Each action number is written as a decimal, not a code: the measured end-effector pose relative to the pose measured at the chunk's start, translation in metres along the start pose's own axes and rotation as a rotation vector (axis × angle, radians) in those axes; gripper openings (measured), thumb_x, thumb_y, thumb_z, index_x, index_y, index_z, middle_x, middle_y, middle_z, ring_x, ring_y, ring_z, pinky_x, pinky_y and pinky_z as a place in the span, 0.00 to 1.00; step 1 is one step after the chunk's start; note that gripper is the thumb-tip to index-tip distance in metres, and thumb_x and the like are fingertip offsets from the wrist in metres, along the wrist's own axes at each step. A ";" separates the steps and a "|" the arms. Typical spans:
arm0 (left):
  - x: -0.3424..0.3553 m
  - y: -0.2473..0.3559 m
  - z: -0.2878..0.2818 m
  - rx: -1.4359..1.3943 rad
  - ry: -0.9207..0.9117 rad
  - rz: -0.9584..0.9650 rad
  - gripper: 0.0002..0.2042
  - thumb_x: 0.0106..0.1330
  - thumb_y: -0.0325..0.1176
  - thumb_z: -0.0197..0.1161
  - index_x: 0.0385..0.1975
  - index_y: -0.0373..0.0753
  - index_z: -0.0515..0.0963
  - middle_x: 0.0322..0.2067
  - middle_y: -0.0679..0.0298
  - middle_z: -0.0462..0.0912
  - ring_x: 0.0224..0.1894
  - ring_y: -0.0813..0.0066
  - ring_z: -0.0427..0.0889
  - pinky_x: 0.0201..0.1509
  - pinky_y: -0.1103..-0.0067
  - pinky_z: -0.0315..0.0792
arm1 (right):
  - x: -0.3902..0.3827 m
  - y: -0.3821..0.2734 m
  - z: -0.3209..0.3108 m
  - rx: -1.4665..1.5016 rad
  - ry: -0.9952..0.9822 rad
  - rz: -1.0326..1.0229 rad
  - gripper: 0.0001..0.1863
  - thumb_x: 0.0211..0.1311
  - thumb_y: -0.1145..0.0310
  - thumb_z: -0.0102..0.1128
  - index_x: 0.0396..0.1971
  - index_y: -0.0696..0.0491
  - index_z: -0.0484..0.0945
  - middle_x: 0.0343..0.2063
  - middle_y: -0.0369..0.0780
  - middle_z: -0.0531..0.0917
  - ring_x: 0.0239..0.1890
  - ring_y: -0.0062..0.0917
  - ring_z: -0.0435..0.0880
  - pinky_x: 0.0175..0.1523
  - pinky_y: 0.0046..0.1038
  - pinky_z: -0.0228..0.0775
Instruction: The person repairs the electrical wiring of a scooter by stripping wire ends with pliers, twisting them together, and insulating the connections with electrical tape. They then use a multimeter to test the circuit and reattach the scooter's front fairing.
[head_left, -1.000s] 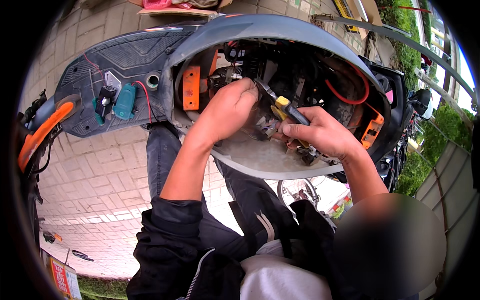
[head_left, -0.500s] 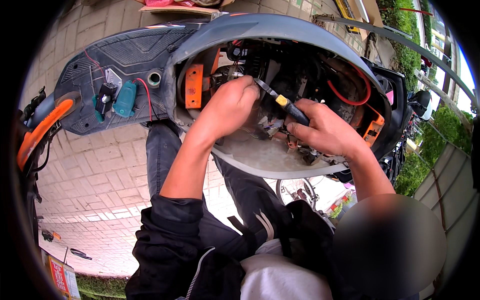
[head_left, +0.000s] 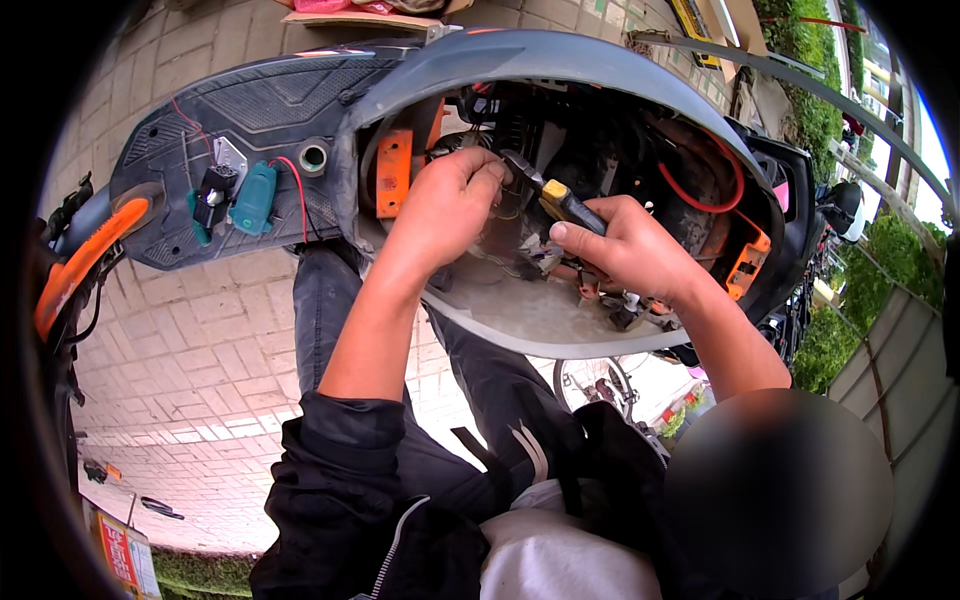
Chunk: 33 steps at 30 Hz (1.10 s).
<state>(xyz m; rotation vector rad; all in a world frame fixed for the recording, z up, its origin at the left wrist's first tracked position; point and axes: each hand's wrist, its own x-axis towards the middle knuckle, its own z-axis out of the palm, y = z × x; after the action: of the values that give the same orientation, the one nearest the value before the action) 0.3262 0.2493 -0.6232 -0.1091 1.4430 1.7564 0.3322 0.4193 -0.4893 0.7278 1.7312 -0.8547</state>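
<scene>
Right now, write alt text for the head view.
A person's right hand grips yellow-and-black pliers, their tip by the left hand, inside an opened grey scooter body full of wiring, above brick paving.

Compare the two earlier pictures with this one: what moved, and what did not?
Both hands shifted slightly up and deeper into the open scooter body. The left hand rose, fingers now pinching thin wiring. The right hand moved up and left, keeping its grip on the yellow-and-black pliers, whose tip stays beside the left fingers. The red cable and orange bracket look unchanged.
</scene>
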 end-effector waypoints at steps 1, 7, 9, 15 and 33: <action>0.000 0.000 0.000 0.003 0.007 -0.009 0.11 0.69 0.34 0.51 0.34 0.33 0.77 0.22 0.70 0.72 0.21 0.84 0.69 0.25 0.84 0.66 | 0.002 0.001 0.001 0.009 -0.007 0.002 0.20 0.60 0.57 0.58 0.31 0.64 0.77 0.17 0.39 0.79 0.15 0.18 0.75 0.20 0.22 0.67; -0.007 0.007 -0.003 -0.162 0.008 -0.174 0.11 0.70 0.34 0.51 0.37 0.33 0.76 0.26 0.67 0.76 0.26 0.83 0.75 0.31 0.85 0.72 | 0.012 0.005 -0.007 0.212 -0.108 0.024 0.20 0.61 0.57 0.58 0.30 0.63 0.77 0.15 0.38 0.77 0.11 0.20 0.73 0.17 0.22 0.66; -0.008 0.004 0.000 -0.237 0.017 -0.154 0.11 0.70 0.33 0.53 0.39 0.31 0.77 0.30 0.65 0.79 0.30 0.80 0.78 0.35 0.84 0.75 | 0.013 0.009 -0.013 0.415 -0.189 0.077 0.19 0.61 0.57 0.58 0.29 0.61 0.76 0.15 0.37 0.76 0.12 0.20 0.74 0.19 0.22 0.67; -0.011 0.002 0.000 -0.355 0.023 -0.160 0.12 0.67 0.27 0.56 0.46 0.27 0.76 0.40 0.56 0.81 0.40 0.74 0.82 0.45 0.82 0.77 | -0.005 0.006 -0.001 -0.352 0.171 -0.334 0.16 0.55 0.66 0.59 0.34 0.66 0.76 0.31 0.49 0.79 0.34 0.36 0.80 0.40 0.33 0.73; -0.014 -0.004 0.010 -0.234 -0.005 -0.100 0.08 0.66 0.29 0.57 0.36 0.33 0.80 0.22 0.70 0.77 0.26 0.85 0.73 0.31 0.85 0.66 | -0.007 0.035 0.026 -0.858 0.583 -0.627 0.16 0.43 0.78 0.57 0.37 0.64 0.74 0.49 0.53 0.70 0.50 0.46 0.69 0.56 0.41 0.61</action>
<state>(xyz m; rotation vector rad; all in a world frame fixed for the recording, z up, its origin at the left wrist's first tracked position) 0.3424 0.2497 -0.6155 -0.2943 1.2030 1.8344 0.3760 0.4175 -0.4954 -0.1988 2.6383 -0.1919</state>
